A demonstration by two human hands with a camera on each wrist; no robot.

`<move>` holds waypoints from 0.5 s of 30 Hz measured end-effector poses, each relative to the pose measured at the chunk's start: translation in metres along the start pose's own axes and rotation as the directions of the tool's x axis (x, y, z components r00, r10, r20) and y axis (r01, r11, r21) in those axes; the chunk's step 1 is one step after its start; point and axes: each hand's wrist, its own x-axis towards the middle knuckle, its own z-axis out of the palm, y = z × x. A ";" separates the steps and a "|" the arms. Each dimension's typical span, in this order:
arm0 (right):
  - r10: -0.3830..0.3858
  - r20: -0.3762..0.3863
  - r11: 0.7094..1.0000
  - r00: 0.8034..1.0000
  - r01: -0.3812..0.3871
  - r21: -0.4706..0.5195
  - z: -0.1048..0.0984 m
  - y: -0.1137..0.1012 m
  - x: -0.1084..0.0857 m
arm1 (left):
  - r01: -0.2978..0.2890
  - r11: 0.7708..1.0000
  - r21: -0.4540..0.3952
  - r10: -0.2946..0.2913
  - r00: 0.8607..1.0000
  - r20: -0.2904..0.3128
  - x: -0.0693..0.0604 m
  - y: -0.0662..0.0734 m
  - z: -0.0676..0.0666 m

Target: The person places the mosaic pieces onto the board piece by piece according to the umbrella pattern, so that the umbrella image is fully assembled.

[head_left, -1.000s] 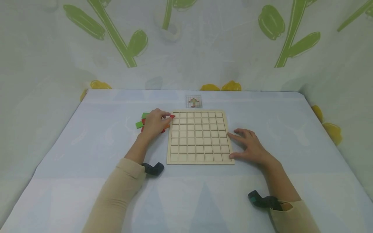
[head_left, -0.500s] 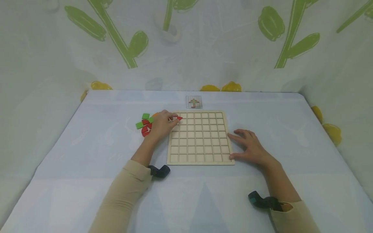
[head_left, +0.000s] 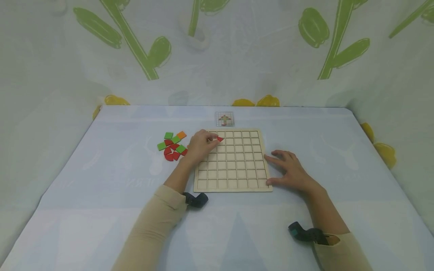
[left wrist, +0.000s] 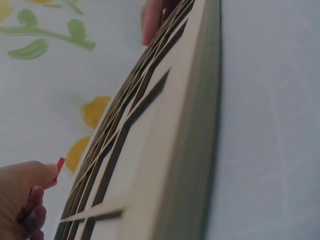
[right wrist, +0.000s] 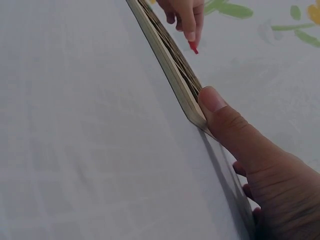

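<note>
My left hand (head_left: 199, 146) pinches a small red quarter-round tile (head_left: 220, 139) between thumb and fingertips, over the upper left part of the wooden grid board (head_left: 241, 165). In the left wrist view, the red tile (left wrist: 60, 165) sticks out past the thumb tip, apart from the board. My right hand (head_left: 292, 172) rests at the board's right edge with thumb and fingers spread. From the right wrist view, the thumb of the right hand (right wrist: 265, 170) touches the board's rim near its corner.
Left of the board lies a loose group of green tiles (head_left: 168, 135), red tiles (head_left: 168, 156) and an orange tile (head_left: 181, 134), partly behind the left forearm. A small picture card (head_left: 225, 119) with a printed grid lies just beyond the board's far edge.
My left hand has moved right with the red tile, from the board's upper left edge to over its grid. More of the loose tiles now show. The right hand stays put.
</note>
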 end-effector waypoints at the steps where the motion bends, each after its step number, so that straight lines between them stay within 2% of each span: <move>1: 0.002 0.001 1.000 1.000 -0.002 0.000 0.000 0.000 0.000 | -0.004 1.000 -0.002 0.004 1.000 0.002 0.001 0.001 0.002; 7: 0.003 0.002 1.000 1.000 -0.003 -0.001 0.000 0.000 0.000 | -0.031 1.000 -0.001 0.031 0.999 0.011 0.006 0.006 0.013; 12: 0.003 0.001 1.000 1.000 -0.003 0.001 0.000 0.000 0.000 | -0.078 0.996 0.032 0.078 0.997 0.027 0.009 0.011 0.020; 15: 0.003 0.002 1.000 1.000 -0.003 0.003 0.001 0.000 0.001 | -0.085 0.995 0.056 0.083 0.996 0.037 0.010 0.012 0.022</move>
